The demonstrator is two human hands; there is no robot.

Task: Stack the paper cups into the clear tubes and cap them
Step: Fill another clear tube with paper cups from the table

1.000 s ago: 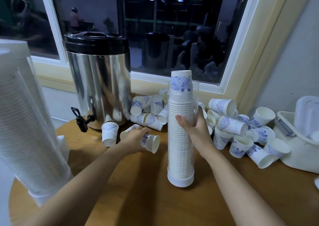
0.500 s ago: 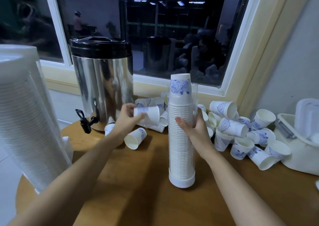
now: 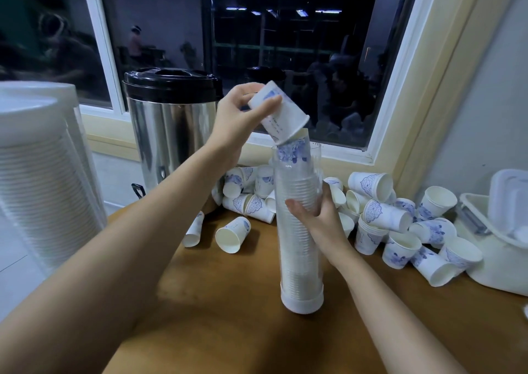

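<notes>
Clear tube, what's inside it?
A tall stack of paper cups fills the clear tube almost to its rim, the top one blue-patterned. The white base cap hides the lowest cups.

Shiny cylindrical stainless-steel urn (image 3: pixel 171 145) with black plastic lid (image 3: pixel 171 81) standing at back left of brown wooden table (image 3: pixel 228 331), before dark white-framed window (image 3: pixel 285 45), with white plastic tub (image 3: pixel 485 273) holding pale plastic containers (image 3: pixel 505 196) at far right.
</notes>
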